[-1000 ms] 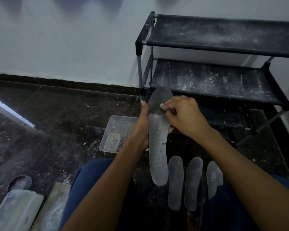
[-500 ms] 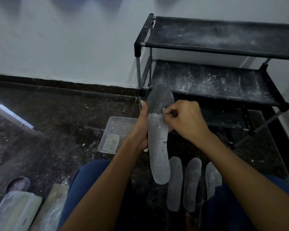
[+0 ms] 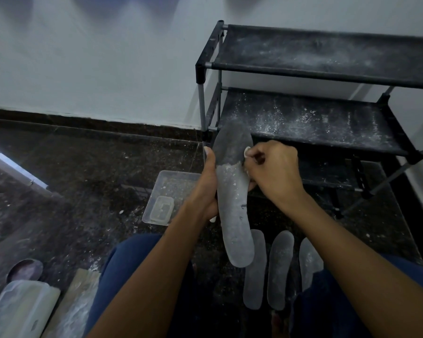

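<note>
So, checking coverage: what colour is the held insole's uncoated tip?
Dark grey tip, head view.

Four insoles are counted: one coated insole (image 3: pixel 233 211) is held by two hands, the left hand (image 3: pixel 206 189) and the right hand (image 3: pixel 274 172), and three floor insoles (image 3: pixel 254 272) are laid side by side. One clear tray (image 3: pixel 178 179) is counted, with one small container (image 3: pixel 161 208) inside. One rack (image 3: pixel 200 69) with two shelves, one pale box (image 3: pixel 17 311), one round dish (image 3: pixel 25 269) and one board (image 3: pixel 76 301) are counted.
</note>
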A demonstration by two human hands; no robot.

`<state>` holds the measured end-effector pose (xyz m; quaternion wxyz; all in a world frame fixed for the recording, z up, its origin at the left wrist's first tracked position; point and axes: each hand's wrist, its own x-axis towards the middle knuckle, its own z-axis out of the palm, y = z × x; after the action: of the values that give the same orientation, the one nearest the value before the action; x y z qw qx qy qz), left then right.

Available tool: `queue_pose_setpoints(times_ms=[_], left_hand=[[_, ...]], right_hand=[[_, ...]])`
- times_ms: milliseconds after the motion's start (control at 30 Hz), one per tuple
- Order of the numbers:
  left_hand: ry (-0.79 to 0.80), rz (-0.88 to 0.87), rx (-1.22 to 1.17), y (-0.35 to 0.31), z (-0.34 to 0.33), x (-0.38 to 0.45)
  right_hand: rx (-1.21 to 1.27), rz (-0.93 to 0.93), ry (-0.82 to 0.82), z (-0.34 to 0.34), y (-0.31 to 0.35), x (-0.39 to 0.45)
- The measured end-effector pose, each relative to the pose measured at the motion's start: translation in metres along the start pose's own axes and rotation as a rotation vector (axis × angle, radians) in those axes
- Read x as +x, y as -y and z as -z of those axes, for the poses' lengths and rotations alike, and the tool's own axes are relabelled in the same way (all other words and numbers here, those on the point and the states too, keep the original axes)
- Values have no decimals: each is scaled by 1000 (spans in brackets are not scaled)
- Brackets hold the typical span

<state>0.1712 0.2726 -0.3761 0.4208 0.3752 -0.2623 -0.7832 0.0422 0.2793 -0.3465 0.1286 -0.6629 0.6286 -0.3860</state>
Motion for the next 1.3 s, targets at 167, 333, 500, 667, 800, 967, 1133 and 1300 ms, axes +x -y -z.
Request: queue_pose_setpoints(times_ms=[167,333,500,667,800,967,1133,1300], left_hand=[[-29,2,34,0,2,2],[-13,-2,29,1,2,3],[-22,-6,29,-1,5,3],[-21,-8,-60,-1,5,7],[-56,-23,-48,-3,5,8],[-84,-15,-82,-3,5,9],[-70,-20,-131,-3,6,9],[-94,-18,-126,-3,7,10]], right_hand=[[13,-4,118,-1,1,-8],[37,21,1,-2,0,-4],[117,-35,83,0,4,-8],[371,-139,4,3,2,-1],[554,-248,-104,5,1,3],[481,-272,-75,4,-5,6],[492,-421,111,-9,-13,5],[410,-402,186,-6,-13,4]])
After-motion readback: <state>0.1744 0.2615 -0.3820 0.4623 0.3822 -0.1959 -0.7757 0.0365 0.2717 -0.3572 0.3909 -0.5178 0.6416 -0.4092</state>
